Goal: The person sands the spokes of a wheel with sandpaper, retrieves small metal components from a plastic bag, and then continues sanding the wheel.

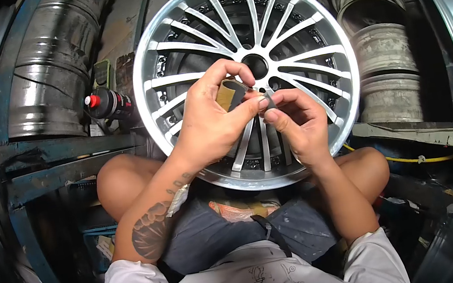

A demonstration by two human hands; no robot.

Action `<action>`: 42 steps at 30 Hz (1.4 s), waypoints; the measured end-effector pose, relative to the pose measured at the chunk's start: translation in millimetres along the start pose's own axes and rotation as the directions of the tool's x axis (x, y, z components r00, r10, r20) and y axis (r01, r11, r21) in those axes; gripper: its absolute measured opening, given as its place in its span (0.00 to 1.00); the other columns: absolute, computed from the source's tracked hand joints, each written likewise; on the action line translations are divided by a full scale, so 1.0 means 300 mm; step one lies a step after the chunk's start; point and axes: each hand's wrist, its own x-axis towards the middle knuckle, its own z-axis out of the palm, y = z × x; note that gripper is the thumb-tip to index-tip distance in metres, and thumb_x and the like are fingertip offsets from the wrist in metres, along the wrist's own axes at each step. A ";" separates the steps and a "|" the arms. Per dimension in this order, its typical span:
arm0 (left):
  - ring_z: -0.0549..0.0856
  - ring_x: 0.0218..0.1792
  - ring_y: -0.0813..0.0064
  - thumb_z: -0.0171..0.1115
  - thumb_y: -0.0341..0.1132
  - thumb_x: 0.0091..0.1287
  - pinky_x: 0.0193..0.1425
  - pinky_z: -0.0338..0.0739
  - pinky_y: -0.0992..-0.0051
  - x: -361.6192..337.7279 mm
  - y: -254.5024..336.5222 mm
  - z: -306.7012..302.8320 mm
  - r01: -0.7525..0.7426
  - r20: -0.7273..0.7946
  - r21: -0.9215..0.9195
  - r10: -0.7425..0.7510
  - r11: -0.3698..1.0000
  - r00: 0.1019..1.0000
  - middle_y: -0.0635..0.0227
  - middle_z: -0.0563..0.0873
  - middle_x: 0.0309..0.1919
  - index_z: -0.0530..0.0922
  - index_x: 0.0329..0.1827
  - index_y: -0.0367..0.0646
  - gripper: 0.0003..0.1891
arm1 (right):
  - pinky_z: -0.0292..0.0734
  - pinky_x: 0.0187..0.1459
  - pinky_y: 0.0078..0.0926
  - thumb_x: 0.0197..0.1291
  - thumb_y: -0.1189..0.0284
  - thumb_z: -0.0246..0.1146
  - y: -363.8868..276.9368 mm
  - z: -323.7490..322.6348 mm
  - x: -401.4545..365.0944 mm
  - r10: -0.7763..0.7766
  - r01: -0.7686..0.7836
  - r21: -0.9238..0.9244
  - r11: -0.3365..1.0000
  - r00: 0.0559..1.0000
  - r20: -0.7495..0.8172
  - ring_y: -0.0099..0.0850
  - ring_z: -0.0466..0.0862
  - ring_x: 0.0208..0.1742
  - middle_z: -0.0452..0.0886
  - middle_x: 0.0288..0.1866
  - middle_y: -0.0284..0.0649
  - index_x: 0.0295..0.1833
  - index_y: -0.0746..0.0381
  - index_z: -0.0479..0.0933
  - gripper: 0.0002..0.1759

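Observation:
A silver multi-spoke alloy wheel (305, 40) stands upright in front of me, leaning between my knees. My left hand (208, 120) is raised before its hub and pinches a small folded piece of sandpaper (229, 94), tan on one side and dark grey on the other. My right hand (298, 124) meets it from the right, its thumb and fingertips gripping the same piece at its right edge. Both hands hover just in front of the lower spokes, near the centre bore (255, 66).
A black spray can with a red cap (108, 104) lies at the left of the wheel. Stacked bare rims (381, 52) stand at the right, a large metal barrel (51, 62) at the left. A yellow hose (413, 159) runs behind my right knee. Blue metal racking (33, 154) is at my left.

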 end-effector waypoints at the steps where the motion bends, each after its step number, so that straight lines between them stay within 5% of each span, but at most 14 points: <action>1: 0.85 0.42 0.87 0.78 0.25 0.63 0.48 0.79 0.84 -0.002 0.005 -0.005 -0.008 -0.001 -0.011 0.008 1.000 1.000 0.74 0.85 0.40 0.78 0.50 0.40 0.17 | 0.77 0.43 0.16 0.69 0.78 0.70 0.007 0.005 -0.001 -0.018 0.018 -0.022 1.000 1.000 -0.008 0.17 0.83 0.41 0.86 0.40 0.33 0.50 0.66 0.82 0.07; 4: 0.84 0.37 0.88 0.78 0.25 0.63 0.44 0.78 0.85 -0.011 0.056 -0.036 0.221 0.063 -0.096 -0.215 0.971 0.975 0.73 0.88 0.37 0.78 0.52 0.40 0.19 | 0.77 0.44 0.15 0.69 0.78 0.71 0.003 0.007 -0.002 0.006 -0.006 -0.025 1.000 1.000 0.020 0.17 0.83 0.41 0.86 0.40 0.33 0.49 0.66 0.83 0.07; 8: 0.84 0.35 0.90 0.78 0.26 0.63 0.39 0.76 0.87 -0.037 0.053 -0.059 0.221 0.062 -0.177 -0.213 0.959 0.975 0.73 0.90 0.34 0.77 0.52 0.40 0.18 | 0.80 0.48 0.22 0.69 0.76 0.71 -0.022 0.015 0.000 0.089 -0.087 -0.021 0.996 0.991 0.102 0.23 0.85 0.41 0.87 0.41 0.37 0.49 0.67 0.80 0.09; 13: 0.87 0.39 0.85 0.78 0.21 0.60 0.46 0.82 0.83 -0.063 0.056 -0.081 0.131 0.036 -0.221 -0.126 0.967 0.991 0.75 0.82 0.39 0.74 0.45 0.42 0.19 | 0.80 0.49 0.22 0.68 0.76 0.71 -0.048 0.081 -0.024 0.033 -0.041 0.074 0.996 0.993 0.109 0.23 0.85 0.43 0.87 0.43 0.37 0.50 0.67 0.81 0.09; 17: 0.88 0.40 0.83 0.77 0.22 0.62 0.49 0.84 0.80 -0.088 0.065 -0.094 0.123 0.089 -0.237 -0.104 0.964 0.991 0.74 0.85 0.35 0.76 0.45 0.40 0.16 | 0.79 0.51 0.20 0.69 0.79 0.70 -0.064 0.078 -0.047 0.010 -0.020 0.070 0.997 0.989 0.146 0.20 0.84 0.46 0.87 0.45 0.36 0.50 0.67 0.82 0.08; 21: 0.88 0.45 0.83 0.76 0.22 0.63 0.52 0.84 0.79 -0.119 0.065 -0.079 0.125 0.098 -0.223 -0.106 0.967 0.990 0.69 0.86 0.44 0.79 0.48 0.39 0.14 | 0.79 0.50 0.19 0.69 0.81 0.69 -0.091 0.062 -0.063 0.004 -0.004 -0.002 1.000 0.988 0.154 0.19 0.84 0.45 0.87 0.44 0.36 0.50 0.68 0.82 0.07; 25: 0.90 0.50 0.73 0.74 0.17 0.58 0.54 0.87 0.74 -0.107 0.115 -0.106 0.180 0.230 -0.129 -0.148 0.975 0.962 0.64 0.85 0.52 0.80 0.57 0.33 0.22 | 0.78 0.47 0.18 0.68 0.80 0.70 -0.080 0.040 -0.096 0.041 -0.029 -0.076 0.997 0.986 0.164 0.19 0.83 0.44 0.86 0.43 0.35 0.48 0.68 0.82 0.06; 27: 0.87 0.47 0.81 0.72 0.19 0.62 0.53 0.83 0.78 -0.090 0.127 -0.158 0.064 0.208 0.122 -0.089 0.990 0.974 0.68 0.86 0.51 0.82 0.56 0.34 0.18 | 0.77 0.45 0.20 0.66 0.80 0.71 -0.056 0.039 -0.124 0.078 -0.066 -0.083 0.994 0.987 0.139 0.21 0.83 0.42 0.87 0.41 0.35 0.46 0.67 0.84 0.05; 30: 0.80 0.39 0.88 0.72 0.27 0.68 0.47 0.76 0.83 -0.077 0.124 -0.235 -0.113 0.110 0.394 0.076 0.912 0.991 0.74 0.86 0.45 0.82 0.59 0.37 0.17 | 0.78 0.45 0.24 0.62 0.79 0.73 -0.009 -0.002 -0.127 -0.009 0.164 -0.483 0.860 0.952 0.306 0.26 0.84 0.40 0.87 0.39 0.38 0.43 0.66 0.85 0.05; 33: 0.76 0.36 0.88 0.69 0.28 0.70 0.43 0.73 0.82 -0.073 0.119 -0.315 -0.103 0.033 0.609 0.105 0.786 0.994 0.76 0.85 0.40 0.84 0.56 0.39 0.13 | 0.80 0.43 0.31 0.58 0.79 0.73 0.011 -0.002 -0.146 0.038 0.221 -0.621 0.752 0.926 0.375 0.35 0.86 0.40 0.86 0.38 0.40 0.42 0.64 0.86 0.06; 37: 0.76 0.34 0.90 0.68 0.36 0.73 0.39 0.69 0.84 -0.042 0.096 -0.395 -0.013 -0.098 0.622 0.095 0.783 0.991 0.80 0.81 0.33 0.83 0.45 0.38 0.10 | 0.80 0.42 0.34 0.58 0.79 0.74 0.052 0.007 -0.165 0.120 0.228 -0.703 0.673 0.905 0.408 0.39 0.85 0.40 0.84 0.36 0.39 0.43 0.61 0.87 0.07; 42: 0.78 0.35 0.89 0.68 0.37 0.72 0.39 0.73 0.81 -0.002 0.064 -0.402 0.017 -0.107 0.625 0.064 0.780 0.992 0.78 0.83 0.32 0.83 0.44 0.39 0.09 | 0.80 0.39 0.38 0.56 0.78 0.75 0.100 0.028 -0.183 0.140 0.287 -0.760 0.583 0.886 0.441 0.40 0.84 0.37 0.79 0.32 0.39 0.44 0.57 0.88 0.10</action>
